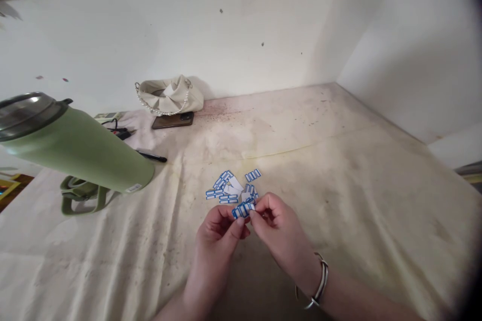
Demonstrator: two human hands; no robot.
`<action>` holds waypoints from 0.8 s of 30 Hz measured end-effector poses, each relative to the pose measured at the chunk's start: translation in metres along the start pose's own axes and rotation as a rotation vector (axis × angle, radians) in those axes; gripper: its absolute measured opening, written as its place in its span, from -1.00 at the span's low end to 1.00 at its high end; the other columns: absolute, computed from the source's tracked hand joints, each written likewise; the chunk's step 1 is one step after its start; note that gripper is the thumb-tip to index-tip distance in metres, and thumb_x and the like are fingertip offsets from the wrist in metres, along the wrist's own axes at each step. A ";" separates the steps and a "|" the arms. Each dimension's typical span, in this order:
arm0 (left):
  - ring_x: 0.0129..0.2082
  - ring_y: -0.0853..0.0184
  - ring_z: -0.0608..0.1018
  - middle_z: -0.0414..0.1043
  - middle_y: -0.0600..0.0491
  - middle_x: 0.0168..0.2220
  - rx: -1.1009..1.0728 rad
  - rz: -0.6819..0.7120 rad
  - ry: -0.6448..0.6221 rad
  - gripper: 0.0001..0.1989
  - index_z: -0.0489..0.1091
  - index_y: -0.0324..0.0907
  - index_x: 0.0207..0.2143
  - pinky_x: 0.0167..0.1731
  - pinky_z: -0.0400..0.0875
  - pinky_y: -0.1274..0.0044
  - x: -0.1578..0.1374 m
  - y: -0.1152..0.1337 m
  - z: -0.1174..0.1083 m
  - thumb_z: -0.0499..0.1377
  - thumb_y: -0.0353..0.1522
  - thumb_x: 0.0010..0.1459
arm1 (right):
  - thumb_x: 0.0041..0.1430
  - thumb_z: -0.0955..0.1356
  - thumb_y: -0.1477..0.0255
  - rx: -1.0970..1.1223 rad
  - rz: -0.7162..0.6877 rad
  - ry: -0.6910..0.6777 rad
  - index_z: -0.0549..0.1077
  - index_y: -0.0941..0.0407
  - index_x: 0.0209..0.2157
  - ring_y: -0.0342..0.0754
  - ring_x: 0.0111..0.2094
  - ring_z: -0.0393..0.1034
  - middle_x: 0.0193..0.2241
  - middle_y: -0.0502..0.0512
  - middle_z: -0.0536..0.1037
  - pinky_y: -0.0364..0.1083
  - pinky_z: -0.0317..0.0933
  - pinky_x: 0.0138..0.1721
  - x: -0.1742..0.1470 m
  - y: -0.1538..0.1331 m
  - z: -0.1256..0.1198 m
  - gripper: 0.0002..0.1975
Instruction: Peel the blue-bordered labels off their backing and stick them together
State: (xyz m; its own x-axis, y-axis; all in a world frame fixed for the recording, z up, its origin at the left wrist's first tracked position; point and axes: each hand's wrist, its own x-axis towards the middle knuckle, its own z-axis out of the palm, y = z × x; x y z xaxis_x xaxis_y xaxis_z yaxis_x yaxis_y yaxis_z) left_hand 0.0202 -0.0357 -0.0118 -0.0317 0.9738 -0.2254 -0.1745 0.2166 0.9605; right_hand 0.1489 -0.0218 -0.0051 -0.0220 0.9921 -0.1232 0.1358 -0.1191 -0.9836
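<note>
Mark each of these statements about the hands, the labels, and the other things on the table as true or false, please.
1. Both hands, left hand and right hand, pinch one blue-bordered label strip. True.
2. The green bottle is red. False: it is green.
3. More labels lie on the cloth-covered table. True.
4. The phone lies beside the labels. False: it lies by the cream handbag, near the wall.
5. The right wrist wears a bracelet. True.

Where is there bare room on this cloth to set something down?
The cloth lies bare right of the label pile, up to the wall. It is crowded left: green bottle, pen, phone, handbag.
</note>
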 end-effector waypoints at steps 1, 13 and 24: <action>-0.52 0.43 0.41 0.40 0.11 -0.55 0.005 -0.008 0.013 -0.89 0.37 -0.20 -0.44 -0.44 0.29 0.60 0.001 -0.001 0.000 0.24 -0.35 0.02 | 0.05 0.28 0.50 0.016 -0.009 -0.023 0.22 0.08 -0.51 -0.16 -0.55 0.33 -0.58 -0.08 0.39 -0.19 0.21 -0.53 0.000 0.000 0.000 -0.88; -0.58 0.51 0.40 0.49 0.10 -0.51 -0.297 -0.070 0.182 -0.83 0.29 -0.18 -0.48 -0.52 0.27 0.67 0.008 0.009 -0.009 0.27 -0.39 -0.07 | 0.09 0.30 0.47 -0.555 -0.320 0.065 0.40 0.14 -0.26 0.02 -0.20 0.30 -0.28 0.14 0.44 0.00 0.22 -0.16 0.040 0.025 -0.030 -0.86; -0.59 0.50 0.40 0.48 0.10 -0.52 -0.291 -0.074 0.186 -0.82 0.29 -0.19 -0.47 -0.52 0.27 0.65 0.009 0.009 -0.008 0.28 -0.39 -0.09 | -0.01 0.39 0.47 -0.808 -0.359 -0.073 0.45 0.10 -0.28 0.05 -0.13 0.21 -0.20 0.12 0.39 -0.01 0.15 -0.07 0.040 0.028 -0.013 -0.82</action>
State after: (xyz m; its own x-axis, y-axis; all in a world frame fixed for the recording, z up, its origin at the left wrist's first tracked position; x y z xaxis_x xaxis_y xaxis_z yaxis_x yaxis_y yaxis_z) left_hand 0.0107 -0.0256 -0.0064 -0.1822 0.9209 -0.3446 -0.4557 0.2315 0.8595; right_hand 0.1648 0.0155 -0.0360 -0.2571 0.9563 0.1393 0.7656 0.2895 -0.5744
